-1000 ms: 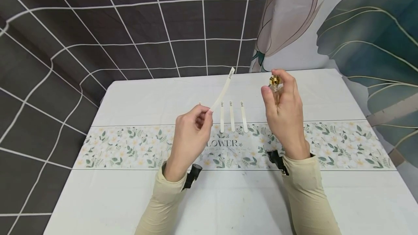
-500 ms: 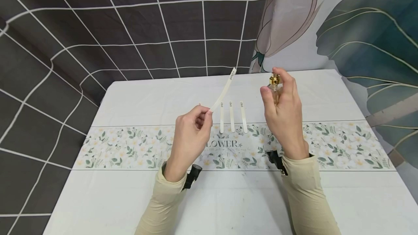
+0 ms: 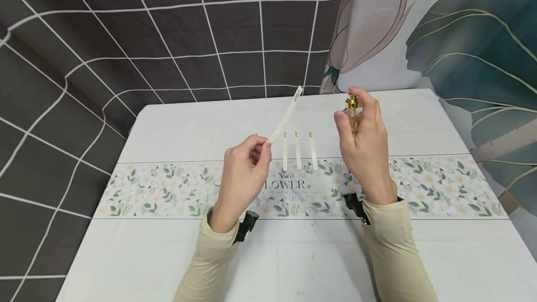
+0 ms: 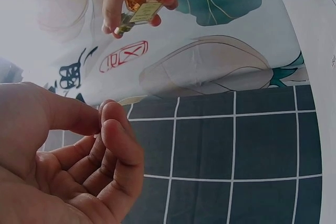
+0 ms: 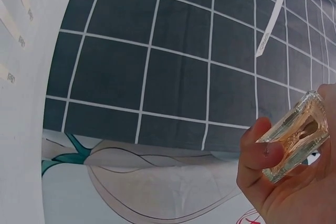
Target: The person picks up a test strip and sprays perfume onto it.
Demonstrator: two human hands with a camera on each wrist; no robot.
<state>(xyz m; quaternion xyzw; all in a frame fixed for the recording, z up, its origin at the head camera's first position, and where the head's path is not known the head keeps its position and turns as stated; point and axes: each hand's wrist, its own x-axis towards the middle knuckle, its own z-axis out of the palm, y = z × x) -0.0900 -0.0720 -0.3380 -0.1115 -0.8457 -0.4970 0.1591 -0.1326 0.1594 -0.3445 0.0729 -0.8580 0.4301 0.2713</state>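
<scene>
My left hand (image 3: 245, 167) pinches the lower end of a white paper test strip (image 3: 287, 114) between thumb and fingertips. The strip leans up and to the right, slightly bowed, with small dark print at its top end. To the right, my right hand (image 3: 367, 148) grips a glass perfume bottle (image 3: 352, 114) with a gold spray neck, index finger over the top. Amber liquid and a pale label show on the bottle (image 4: 149, 3) in the left wrist view. A gap separates bottle and strip. In the right wrist view, fingers wrap the bottle's glass body (image 5: 299, 137).
Three more test strips (image 3: 298, 150) lie side by side on the table between the hands. The white tablecloth (image 3: 293, 255) has a floral band (image 3: 159, 188). A dark gridded curtain (image 3: 168, 36) hangs behind and left, a leaf-patterned one (image 3: 474, 45) at the right.
Almost nothing differs. The strip's tip sways slightly, and both hands keep their grips in nearly the same places.
</scene>
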